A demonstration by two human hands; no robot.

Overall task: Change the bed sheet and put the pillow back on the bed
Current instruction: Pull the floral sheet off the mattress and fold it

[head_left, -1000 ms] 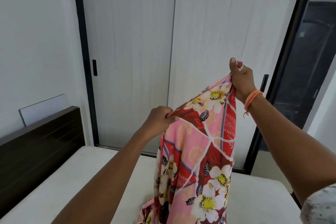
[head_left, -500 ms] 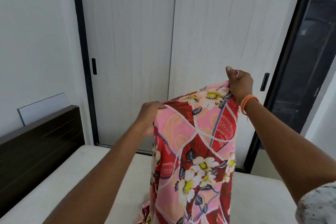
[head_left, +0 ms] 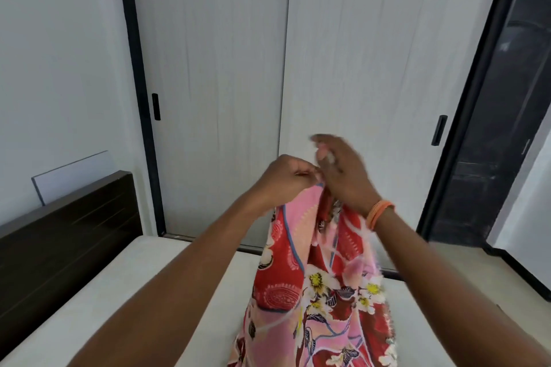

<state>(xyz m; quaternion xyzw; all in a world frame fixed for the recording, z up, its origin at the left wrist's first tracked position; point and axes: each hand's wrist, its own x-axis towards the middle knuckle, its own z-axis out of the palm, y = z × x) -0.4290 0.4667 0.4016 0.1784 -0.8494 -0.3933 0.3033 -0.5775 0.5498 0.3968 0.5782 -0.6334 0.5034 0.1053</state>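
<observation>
Pinching the bed sheet (head_left: 316, 286), left hand (head_left: 286, 177); right hand (head_left: 343, 173) blurred.

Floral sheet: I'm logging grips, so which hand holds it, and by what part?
The left hand pinches the floral sheet at its top edge; the right hand's grip is too blurred to tell.

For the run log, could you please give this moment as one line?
left hand: grips floral bed sheet top | right hand: blurred, grip unclear | sheet hangs over bare mattress
</observation>
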